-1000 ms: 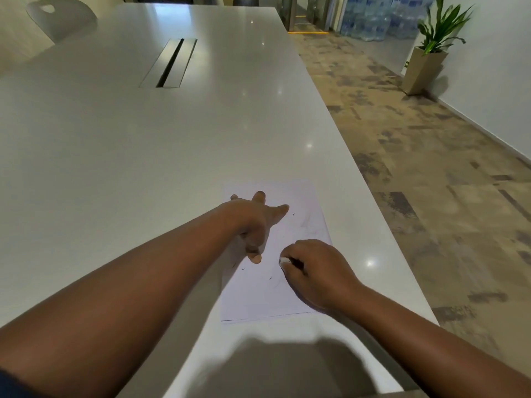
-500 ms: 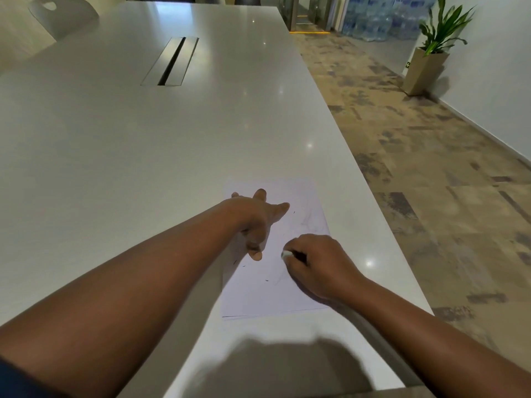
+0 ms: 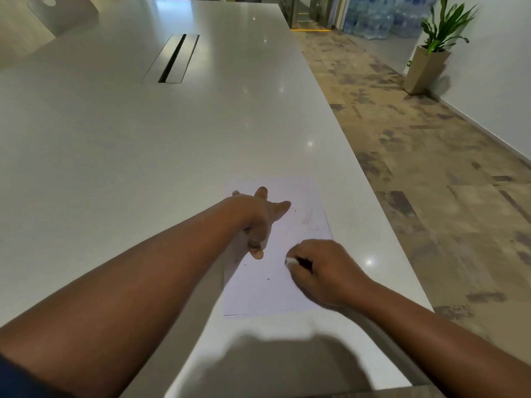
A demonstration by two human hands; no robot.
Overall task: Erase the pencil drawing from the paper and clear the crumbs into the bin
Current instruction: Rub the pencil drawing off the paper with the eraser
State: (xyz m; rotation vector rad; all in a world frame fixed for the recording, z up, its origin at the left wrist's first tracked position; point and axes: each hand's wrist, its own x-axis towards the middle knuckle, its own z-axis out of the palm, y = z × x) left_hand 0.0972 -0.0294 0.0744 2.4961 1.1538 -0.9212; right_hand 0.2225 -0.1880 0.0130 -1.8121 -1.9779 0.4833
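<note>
The paper [image 3: 275, 248] lies flat on the white worktop [image 3: 143, 168], near its right edge and just in front of me. Faint grey pencil smudges [image 3: 311, 221] remain on its upper right part, and a few small dark crumbs [image 3: 267, 278] are scattered over the lower half. My right hand [image 3: 324, 271] rests on the sheet's right side, its fingers curled round a small white eraser [image 3: 290, 261] whose tip peeks out at the thumb and touches the paper. My left hand [image 3: 255, 219] presses the upper left part of the sheet, fingers spread and fairly straight, the thumb pointing back toward me. My left forearm [image 3: 129, 282] crosses the worktop from the lower left. Farther up the worktop sits a long metal cable slot [image 3: 171, 58], and a pale chair [image 3: 63, 12] stands at the far left corner. Right of the worktop is patterned carpet [image 3: 431, 182], with a potted plant [image 3: 431, 53] by the white wall and water bottles [image 3: 373, 15] stacked beyond.
</note>
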